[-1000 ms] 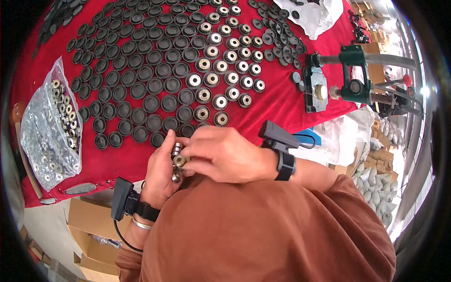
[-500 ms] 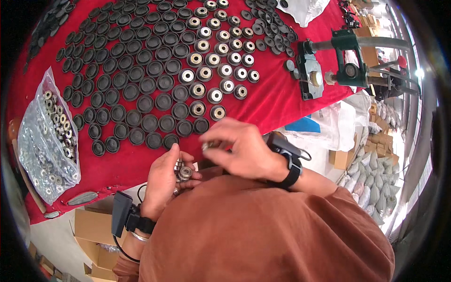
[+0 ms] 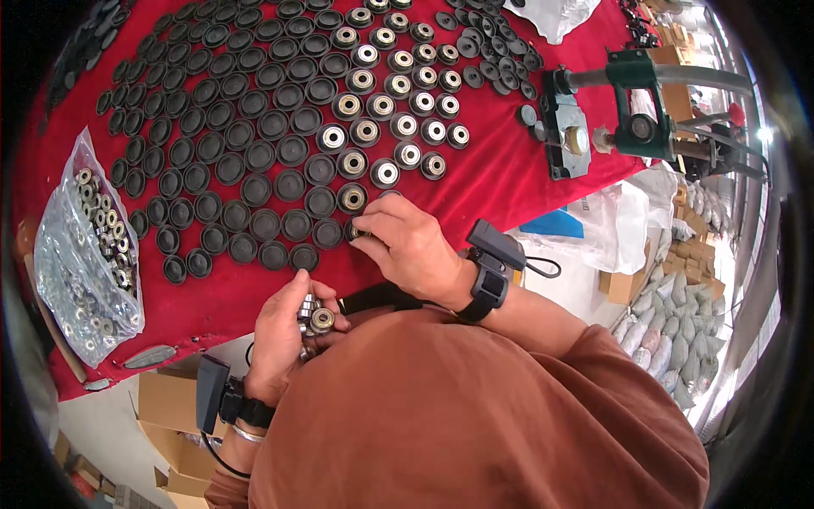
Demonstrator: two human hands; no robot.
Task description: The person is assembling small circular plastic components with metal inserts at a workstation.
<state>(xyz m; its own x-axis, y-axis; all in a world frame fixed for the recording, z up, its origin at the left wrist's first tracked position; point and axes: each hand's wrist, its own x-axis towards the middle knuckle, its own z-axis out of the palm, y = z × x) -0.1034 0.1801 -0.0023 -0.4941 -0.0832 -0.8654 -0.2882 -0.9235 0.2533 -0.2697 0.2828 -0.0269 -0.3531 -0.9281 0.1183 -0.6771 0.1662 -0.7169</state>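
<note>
My left hand (image 3: pixel 275 335) is curled around several small metal ball bearings (image 3: pixel 322 320), close to the table's front edge. Out over the table, my right hand (image 3: pixel 415 250) pinches a bearing at its fingertips, at a black cup-shaped cap in the nearest row; the fingers mostly cover both. Rows of round black caps (image 3: pixel 296 225) lie on the red cloth (image 3: pixel 216 297), hollow side up. Toward the right of these rows, several caps have a bearing seated inside, such as the capped bearing (image 3: pixel 352 198) just beyond my right fingers.
A clear plastic bag (image 3: pixel 64 280) of bearings lies at the left. Small black discs (image 3: pixel 506 68) are heaped at the far right, near a green hand press (image 3: pixel 636 102). Clear plastic wrapping (image 3: pixel 615 225) hangs by the right edge; a cardboard box (image 3: pixel 170 403) stands below left.
My right hand has moved forward and slightly left with a bearing, from above the table edge to the nearest row of caps. My left hand has shifted slightly left, still holding bearings.
</note>
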